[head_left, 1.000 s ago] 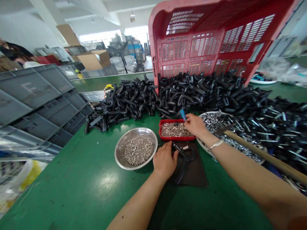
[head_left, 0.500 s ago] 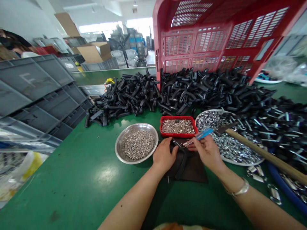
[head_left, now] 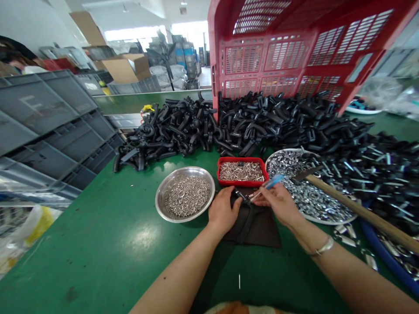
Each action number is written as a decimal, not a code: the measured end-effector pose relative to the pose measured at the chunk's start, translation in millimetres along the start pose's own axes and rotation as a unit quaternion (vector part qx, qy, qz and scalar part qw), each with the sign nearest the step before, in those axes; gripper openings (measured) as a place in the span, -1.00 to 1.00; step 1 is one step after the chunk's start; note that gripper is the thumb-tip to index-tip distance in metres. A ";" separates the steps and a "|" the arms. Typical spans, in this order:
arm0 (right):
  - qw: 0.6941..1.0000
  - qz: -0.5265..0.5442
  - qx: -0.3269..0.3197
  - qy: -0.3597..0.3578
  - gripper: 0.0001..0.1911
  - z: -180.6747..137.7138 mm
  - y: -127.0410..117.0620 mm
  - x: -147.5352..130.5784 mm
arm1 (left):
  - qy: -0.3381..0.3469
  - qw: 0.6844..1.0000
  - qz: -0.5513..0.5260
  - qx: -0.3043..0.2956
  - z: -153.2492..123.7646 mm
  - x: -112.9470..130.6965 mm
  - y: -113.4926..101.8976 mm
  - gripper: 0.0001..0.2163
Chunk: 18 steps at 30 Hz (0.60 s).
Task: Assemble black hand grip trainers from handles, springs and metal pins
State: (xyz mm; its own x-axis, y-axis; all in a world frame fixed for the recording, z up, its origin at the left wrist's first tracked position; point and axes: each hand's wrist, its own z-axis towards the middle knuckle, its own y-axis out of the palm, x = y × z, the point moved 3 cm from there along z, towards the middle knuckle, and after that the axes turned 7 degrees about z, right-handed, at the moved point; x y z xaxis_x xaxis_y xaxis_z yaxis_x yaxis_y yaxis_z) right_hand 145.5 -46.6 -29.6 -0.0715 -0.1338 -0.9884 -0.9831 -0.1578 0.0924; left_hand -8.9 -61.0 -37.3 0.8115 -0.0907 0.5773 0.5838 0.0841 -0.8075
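A black plastic handle (head_left: 245, 226) with a metal piece at its upper end lies on a dark mat (head_left: 270, 233). My left hand (head_left: 224, 211) grips that upper end between thumb and fingers. From the other side my right hand (head_left: 278, 203) pinches a slim blue-handled tool (head_left: 274, 181), its thin shaft pointing down-left at the metal piece. A small coiled spring seems to be by the shaft. Fingers hide the exact contact. Just behind the mat stands a red tray (head_left: 240, 183) of metal pins; left of my left hand is a steel bowl (head_left: 161, 208) of small metal parts.
A hammer (head_left: 347, 200) rests across a white plate (head_left: 322, 221) of shiny metal parts. Black handles (head_left: 183, 126) are heaped along the back, partly under a tipped red crate (head_left: 244, 59). Grey bins (head_left: 46, 104) stand left. A loose pin (head_left: 239, 281) lies near the front edge.
A loose pin has shifted from the mat's front edge toward me. The blue-handled tool and my right hand have moved slightly left. My left hand keeps its grip; the view shifted a little.
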 end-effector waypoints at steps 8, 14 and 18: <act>0.999 0.009 0.028 -0.035 -0.62 -7.1 2.8 1.0 | -0.003 1.000 -0.013 -0.005 -1.6 -3.7 0.5 -0.61; 0.982 -0.129 0.067 -0.122 -0.66 -0.7 -14.6 -1.9 | -0.007 0.999 0.033 0.003 -3.2 -0.4 -0.5 -0.59; 0.945 -0.249 0.096 -0.187 -0.68 8.6 -22.1 -18.7 | 0.046 0.993 0.093 0.063 -11.0 19.0 -17.4 -0.64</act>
State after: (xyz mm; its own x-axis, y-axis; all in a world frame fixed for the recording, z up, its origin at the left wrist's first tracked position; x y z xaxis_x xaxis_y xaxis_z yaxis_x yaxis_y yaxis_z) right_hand 167.1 -32.2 -14.2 0.3899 0.2710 -0.8801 -0.9201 0.0747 -0.3846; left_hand -4.0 -75.2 -13.6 0.9029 -0.1522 0.4020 0.4279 0.2305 -0.8739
